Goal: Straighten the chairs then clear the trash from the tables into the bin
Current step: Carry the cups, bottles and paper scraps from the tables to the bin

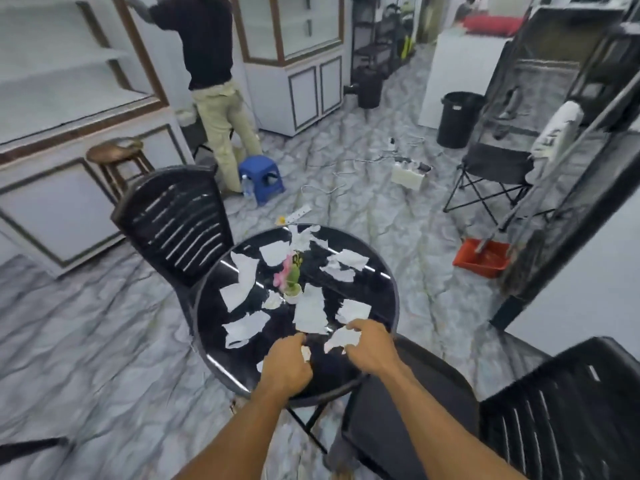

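**Round table, near edge: paper scraps being gathered**

Head view.

- Table (381,271): round, dark, glossy top; torn white paper lies over most of it, thickest from the centre to the far edge.
- Left hand (285,367): at the near edge, fingers curled in on a small scrap (306,353); the hand is closed around it, though most of the scrap is hidden.
- Right hand (372,348): at the near right edge, fingertips pinching a larger crumpled piece (341,339), narrow grip, paper partly lifted off the top.
- Flower pot (292,294): small, white, pink bloom, standing at the centre, with scraps touching its base.
- Black chairs: one (176,220) at the far left edge, one (561,403) near the right edge.
- Bins: black bin (457,119) well apart across the floor, a second (369,86) further back.
- A person (211,81) works at the cabinets behind.

Handling note, as judgement: bunch each scrap into the palm rather than carry singles, sweep outlying pieces toward the near edge, and work around the pot so it is not knocked over. Most of the paper is not yet collected.
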Available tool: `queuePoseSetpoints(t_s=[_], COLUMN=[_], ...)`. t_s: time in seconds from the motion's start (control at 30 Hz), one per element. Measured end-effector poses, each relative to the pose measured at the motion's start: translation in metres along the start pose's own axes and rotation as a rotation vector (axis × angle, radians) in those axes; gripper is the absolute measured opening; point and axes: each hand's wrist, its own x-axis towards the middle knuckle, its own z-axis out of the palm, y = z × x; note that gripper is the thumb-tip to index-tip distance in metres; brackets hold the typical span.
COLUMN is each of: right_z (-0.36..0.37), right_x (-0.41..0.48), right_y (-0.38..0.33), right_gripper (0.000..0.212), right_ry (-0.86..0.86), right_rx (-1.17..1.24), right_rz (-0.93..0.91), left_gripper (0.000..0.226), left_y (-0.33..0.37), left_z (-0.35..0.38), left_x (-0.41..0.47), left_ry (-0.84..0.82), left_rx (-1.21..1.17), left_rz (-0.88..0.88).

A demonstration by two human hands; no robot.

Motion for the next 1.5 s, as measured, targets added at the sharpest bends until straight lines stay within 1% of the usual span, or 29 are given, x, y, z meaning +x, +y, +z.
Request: queuePoseSetpoints(t_s=[0.1,0.23,0.27,0.3,0.37,0.4,0.47,0.5,0.53,0.6,0.67,0.73,0.8,0.83,0.87,0.93,0.97,1.0,1.03,1.1,1.13,1.17,1.2,1.27,1.3,1.37,1.4,1.47,1.5], right_z=[0.016,0.040,0.047,0.053,0.062,0.064,0.064,0.066,0.067,0.070,0.075,0.080,0.086,0.088,0.091,0.098,0.100,0.103,0.106,0.117,0.124,0.133,0.141,0.158,0.165,0.173,0.175,0.179,0.179], right_x=[0.054,0.103,0.109,0.114,0.121,0.125,0.133,0.137,0.140,0.147,0.155,0.159,0.160,0.159,0.157,0.155,0.153,0.153,0.152,0.153,0.154,0.155,0.156,0.157,0.156,0.155,0.154,0.154,0.155], right_y=[0.011,0.026,0.030,0.033,0.037,0.034,0.024,0.018,0.010,-0.009,-0.023,-0.030,-0.030,-0.029,-0.026,-0.023,-0.023,-0.024,-0.027,-0.036,-0.044,-0.052,-0.060,-0.073,-0.078,-0.085,-0.085,-0.082,-0.079], right_gripper=[0.060,0.070,0.067,0.057,0.030,0.024,0.024,0.027,0.036,0.051,0.062,0.070,0.066,0.060,0.053,0.040,0.037,0.037,0.040,0.051,0.056,0.057,0.055,0.044,0.038,0.029,0.027,0.029,0.031], right_ry=[-0.066,-0.118,-0.138,-0.152,-0.137,-0.122,-0.079,-0.045,-0.024,-0.045,-0.132,-0.235,-0.290,-0.304,-0.303,-0.273,-0.241,-0.210,-0.187,-0.150,-0.134,-0.133,-0.139,-0.149,-0.127,-0.068,-0.036,-0.026,-0.052], right_rx=[-0.069,-0.193,-0.237,-0.289,-0.280,-0.231,-0.153,-0.123,-0.096,-0.086,-0.153,-0.267,-0.391,-0.423,-0.451,-0.448,-0.411,-0.374,-0.346,-0.310,-0.296,-0.279,-0.263,-0.270,-0.315,-0.455,-0.483,-0.471,-0.440], right_rz=[0.017,0.055,0.055,0.024,-0.029,-0.023,-0.042,-0.082,-0.124,-0.200,-0.216,-0.169,-0.166,-0.173,-0.187,-0.163,-0.128,-0.094,-0.077,-0.120,-0.154,-0.176,-0.188,-0.188,-0.192,-0.203,-0.197,-0.158,-0.136], left_gripper=[0.043,0.032,0.030,0.028,0.021,0.016,0.012,0.015,0.021,0.041,0.062,0.078,0.087,0.087,0.081,0.054,0.037,0.026,0.025,0.023,0.018,0.017,0.023,0.037,0.036,0.017,0.012,0.022,0.025], left_y=[-0.035,-0.068,-0.073,-0.077,-0.080,-0.079,-0.077,-0.076,-0.075,-0.075,-0.082,-0.089,-0.094,-0.095,-0.098,-0.105,-0.109,-0.113,-0.117,-0.129,-0.137,-0.146,-0.157,-0.180,-0.190,-0.201,-0.204,-0.204,-0.203], left_z=[0.017,0.044,0.049,0.053,0.052,0.048,0.034,0.026,0.017,0.001,-0.010,-0.012,-0.008,-0.005,-0.001,0.005,0.004,0.001,-0.003,-0.016,-0.022,-0.028,-0.030,-0.028,-0.026,-0.021,-0.018,-0.017,-0.020], left_x=[0.031,0.059,0.062,0.064,0.072,0.076,0.089,0.095,0.101,0.118,0.142,0.165,0.183,0.187,0.189,0.190,0.189,0.188,0.185,0.176,0.169,0.161,0.155,0.147,0.145,0.147,0.149,0.152,0.153], left_ry=[-0.049,-0.058,-0.063,-0.063,-0.043,-0.020,0.082,0.143,0.193,0.237,0.208,0.131,0.021,-0.039,-0.079,-0.072,-0.042,-0.014,0.013,0.113,0.150,0.148,0.113,-0.012,-0.034,-0.015,-0.010,0.008,0.033], left_rx=[0.104,0.143,0.170,0.187,0.156,0.128,0.060,0.027,0.009,-0.002,0.005,0.049,0.137,0.174,0.198,0.186,0.164,0.136,0.107,0.073,0.081,0.119,0.170,0.255,0.250,0.157,0.133,0.099,0.064], left_rz=[-0.098,-0.139,-0.141,-0.139,-0.161,-0.170,-0.151,-0.133,-0.122,-0.124,-0.124,-0.131,-0.133,-0.125,-0.097,-0.003,0.021,0.020,0.015,0.025,0.031,0.028,0.019,-0.007,0.008,0.073,0.107,0.142,0.136])
